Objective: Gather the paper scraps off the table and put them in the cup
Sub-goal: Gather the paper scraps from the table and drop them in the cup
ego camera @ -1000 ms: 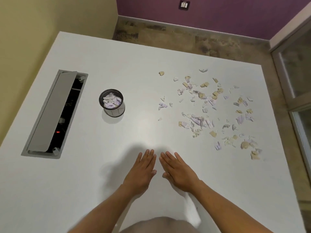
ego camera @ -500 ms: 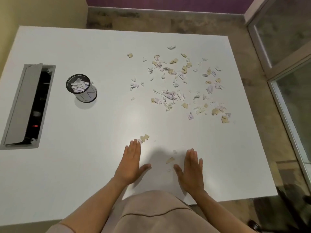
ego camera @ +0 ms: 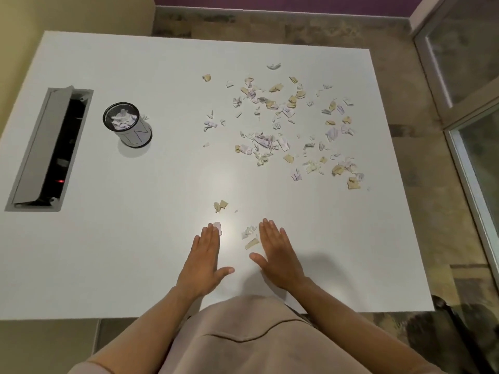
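Scraps point(ego camera: 249, 237) lie between the flat, empty left hand point(ego camera: 204, 261) and right hand point(ego camera: 276, 256). If swept fast, light scraps may be scattered off the near table point(ego camera: 108, 252) edge, well short of the cup point(ego camera: 127, 124).

Bright overhead light glares on the table point(ego camera: 167, 238); edges bow, slightly soft.

**Hands flat, scraps between**

I see my left hand point(ego camera: 203, 261) and right hand point(ego camera: 278, 255) flat on the table point(ego camera: 135, 252), a few scraps point(ego camera: 249, 237) between them. The cup point(ego camera: 129, 125) stands far left, part-filled.
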Demonstrator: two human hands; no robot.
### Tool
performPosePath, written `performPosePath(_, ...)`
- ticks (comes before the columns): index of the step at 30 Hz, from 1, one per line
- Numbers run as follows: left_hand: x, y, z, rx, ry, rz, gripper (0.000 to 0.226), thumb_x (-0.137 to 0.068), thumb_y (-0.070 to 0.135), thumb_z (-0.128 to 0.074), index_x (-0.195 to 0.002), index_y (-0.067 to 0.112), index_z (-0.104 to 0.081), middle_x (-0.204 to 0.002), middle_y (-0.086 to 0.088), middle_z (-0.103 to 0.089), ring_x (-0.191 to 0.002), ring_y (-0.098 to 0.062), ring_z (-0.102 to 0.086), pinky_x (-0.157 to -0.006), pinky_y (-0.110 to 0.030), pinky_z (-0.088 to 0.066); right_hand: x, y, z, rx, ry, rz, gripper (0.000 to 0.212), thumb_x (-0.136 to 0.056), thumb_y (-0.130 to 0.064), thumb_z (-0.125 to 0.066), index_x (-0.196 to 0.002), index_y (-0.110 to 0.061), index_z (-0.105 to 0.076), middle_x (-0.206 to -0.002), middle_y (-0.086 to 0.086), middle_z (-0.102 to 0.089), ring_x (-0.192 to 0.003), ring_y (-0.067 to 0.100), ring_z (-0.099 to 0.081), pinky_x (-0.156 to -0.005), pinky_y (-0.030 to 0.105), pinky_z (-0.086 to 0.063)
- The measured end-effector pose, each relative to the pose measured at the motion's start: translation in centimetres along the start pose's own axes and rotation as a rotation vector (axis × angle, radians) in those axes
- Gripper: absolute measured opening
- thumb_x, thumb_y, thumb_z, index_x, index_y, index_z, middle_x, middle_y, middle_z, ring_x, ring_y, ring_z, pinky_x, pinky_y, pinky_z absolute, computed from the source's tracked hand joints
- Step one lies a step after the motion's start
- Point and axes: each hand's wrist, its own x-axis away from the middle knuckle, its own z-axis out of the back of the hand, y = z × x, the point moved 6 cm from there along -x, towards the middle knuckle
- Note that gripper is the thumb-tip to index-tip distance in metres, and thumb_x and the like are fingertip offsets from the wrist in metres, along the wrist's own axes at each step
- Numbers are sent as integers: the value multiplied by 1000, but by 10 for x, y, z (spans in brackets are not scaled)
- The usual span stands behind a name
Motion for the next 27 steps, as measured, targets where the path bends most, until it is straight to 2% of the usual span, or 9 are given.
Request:
performPosePath(2, 2, 0, -2, 13, 15, 40, 102, -87, 78, -24, -146, 14, 29, -156, -3, 29, -144, -14, 31, -112, -24, 27, 20, 15, -1, 54, -3, 16, 73, -100, -56, -26, -155, -14, -3, -163, -1, 5, -149, 13, 11, -122, 39, 9)
performPosePath(4, 4, 2, -4, 8, 28, 70, 98, -88, 76, -20, -145, 13, 30, -156, -5, 29, -145, -17, 29, -113, -25, 27, 41, 27, -6, 112, -38, 52, 72, -101, -53, -25, -154, -12, -2, -164, 5, -1, -151, 19, 1, -120, 47, -1)
performPosePath(8, 4, 10, -10, 11, 34, 112, 95, -91, 70, -21, -147, 9, 25, -157, -8, 25, -145, -22, 28, -116, -34, 21, 57, 35, -16, 205, -139, 62, 70, -100, -52, -25, -152, -5, -20, -161, 12, -16, -149, 27, -17, -114, 55, -15)
performPosePath(13, 4, 16, -15, -18, 28, 149, 91, -94, 66, -21, -148, 7, 21, -157, -9, 27, -145, -24, 29, -116, -37, 22, 29, 15, -13, 201, -163, 100, 67, -98, -48, -32, -150, -5, -28, -158, 14, -27, -146, 29, -25, -114, 61, -18)
performPosePath(18, 4, 15, -17, -24, 20, 154, 91, -95, 67, -21, -150, 8, 19, -157, -8, 29, -144, -22, 32, -115, -36, 23, -12, -1, -2, 185, -173, 141, 74, -97, -57, -27, -153, -8, -20, -161, 9, -15, -149, 26, -11, -119, 58, -8)
performPosePath(23, 4, 14, -16, -39, 23, 142, 89, -95, 68, -19, -150, 10, 20, -156, -6, 30, -143, -19, 34, -110, -30, 32, -48, -7, 6, 210, -201, 192, 75, -100, -56, -24, -154, -12, 2, -162, 4, 6, -149, 21, 11, -118, 47, 13)
performPosePath(25, 4, 13, -15, -29, 26, 142, 88, -96, 66, -21, -150, 10, 19, -157, -5, 29, -143, -19, 33, -110, -29, 31, -59, -8, 8, 183, -206, 184, 75, -100, -55, -26, -154, -14, 6, -162, 1, 13, -149, 19, 15, -117, 42, 16)
performPosePath(27, 5, 14, -13, -23, 41, 142, 86, -97, 63, -22, -150, 10, 19, -157, -4, 28, -144, -19, 30, -110, -28, 31, -62, -9, 16, 119, -181, 204, 75, -100, -52, -32, -154, -13, 2, -161, 1, 11, -149, 19, 11, -117, 37, 15)
